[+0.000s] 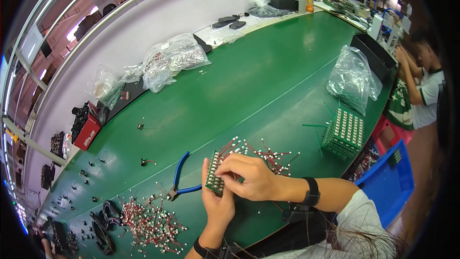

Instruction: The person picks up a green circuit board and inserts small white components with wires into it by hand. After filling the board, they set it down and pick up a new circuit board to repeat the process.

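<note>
My left hand [218, 209] holds a small green circuit board [211, 178] with rows of pale connectors, tilted up over the table. Over the board's right side, my right hand [254, 176] is closed in a pinch at its face. Whatever lies between those fingertips is too small or hidden to make out. Loose red-and-white wire leads with white plugs [274, 157] lie just beyond and right of my hands. Blue-handled cutters [178, 182] rest open on the table left of the board. A larger heap of similar wire leads [147, 220] sits at the lower left.
Stacked green circuit boards [349, 129] stand at the right, below a clear plastic bag [352, 77] and a black box [371, 55]. A blue bin [389, 182] sits beyond the table's right edge, near a seated co-worker [426, 86]. Filled bags [175, 58] line the back; a red box [87, 132] stands left.
</note>
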{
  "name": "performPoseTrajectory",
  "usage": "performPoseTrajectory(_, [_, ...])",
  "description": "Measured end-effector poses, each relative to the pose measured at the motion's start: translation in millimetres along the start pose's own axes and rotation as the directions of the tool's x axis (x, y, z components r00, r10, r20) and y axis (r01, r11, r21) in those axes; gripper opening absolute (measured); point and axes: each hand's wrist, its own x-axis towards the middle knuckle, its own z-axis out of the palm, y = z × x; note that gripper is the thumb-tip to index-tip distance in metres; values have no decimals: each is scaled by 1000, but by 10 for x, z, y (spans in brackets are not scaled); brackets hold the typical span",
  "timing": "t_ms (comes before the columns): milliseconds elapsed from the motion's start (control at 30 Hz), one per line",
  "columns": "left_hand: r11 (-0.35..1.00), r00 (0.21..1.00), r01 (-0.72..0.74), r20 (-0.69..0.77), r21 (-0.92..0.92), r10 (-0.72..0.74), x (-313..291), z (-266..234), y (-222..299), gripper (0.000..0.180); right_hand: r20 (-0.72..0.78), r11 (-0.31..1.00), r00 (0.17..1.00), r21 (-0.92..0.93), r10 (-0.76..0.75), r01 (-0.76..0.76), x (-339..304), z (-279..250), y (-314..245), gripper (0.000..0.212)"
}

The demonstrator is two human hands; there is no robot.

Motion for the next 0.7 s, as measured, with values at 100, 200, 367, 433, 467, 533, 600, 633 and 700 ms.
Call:
performPoseTrajectory(100, [1000,1000,14,-11,-15,-14,2,35,24,69,-46,999,998,-8,47,-48,-12,26,-12,13])
performPoseTrajectory(200, [1000,1000,-17,-3,10,17,0,54,37,68,-33,997,997,14,70,-69,-20,35,-24,18])
performPoseTrajectory(367, [994,999,-37,39,107,33,-18,41,18,67,-52,997,996,26,74,-72,-25,46,-21,18])
performPoseTrajectory(433, [996,999,-26,29,84,24,-20,51,19,68,-56,997,996,31,73,-71,-26,51,-15,18])
performPoseTrajectory(467, [998,1000,-16,19,61,15,-21,54,20,68,-57,998,997,23,54,-53,-27,54,-5,18])
performPoseTrajectory(533, [993,999,-41,25,114,39,-25,27,-13,68,-57,999,998,16,35,-35,-28,54,0,19])
performPoseTrajectory(600, [984,998,-67,32,166,62,-28,4,-31,68,-35,995,998,-80,-55,52,-28,46,5,19])
performPoseTrajectory(633, [976,997,-76,37,203,70,-30,-4,-33,68,-34,995,998,-79,-55,52,-14,45,14,19])
performPoseTrajectory(700, [968,996,-85,42,238,77,-31,-15,-29,68,-65,948,962,-199,-266,249,23,44,36,23])
